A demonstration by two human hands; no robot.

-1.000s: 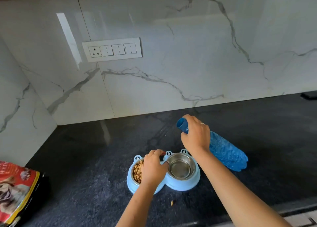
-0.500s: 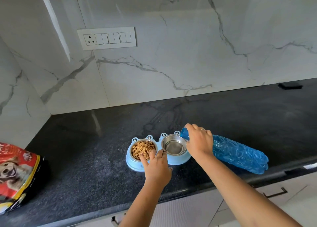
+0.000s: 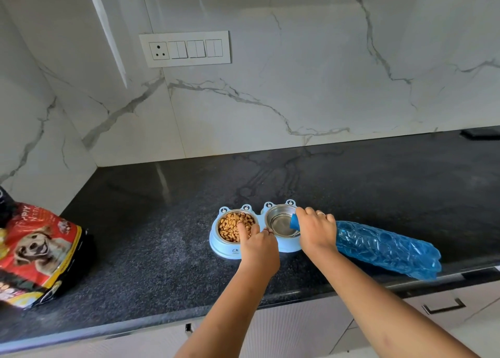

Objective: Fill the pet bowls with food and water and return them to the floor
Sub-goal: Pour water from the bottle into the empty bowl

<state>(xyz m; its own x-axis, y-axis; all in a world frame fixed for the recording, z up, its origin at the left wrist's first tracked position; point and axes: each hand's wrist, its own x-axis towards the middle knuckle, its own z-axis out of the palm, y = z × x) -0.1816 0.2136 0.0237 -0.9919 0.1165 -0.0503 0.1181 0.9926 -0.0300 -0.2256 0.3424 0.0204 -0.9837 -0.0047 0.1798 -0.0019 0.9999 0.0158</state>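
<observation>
right hand [image 3: 315,230] gripping blue bottle [image 3: 387,246], its mouth over steel bowl [image 3: 278,222], left hand [image 3: 258,245] touching kibble bowl [image 3: 232,225]

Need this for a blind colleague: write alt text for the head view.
A right hand holds a blue water bottle by its neck, tilted over the right steel bowl of a double feeder on a countertop. The left hand touches the kibble in the feeder's left side.
</observation>
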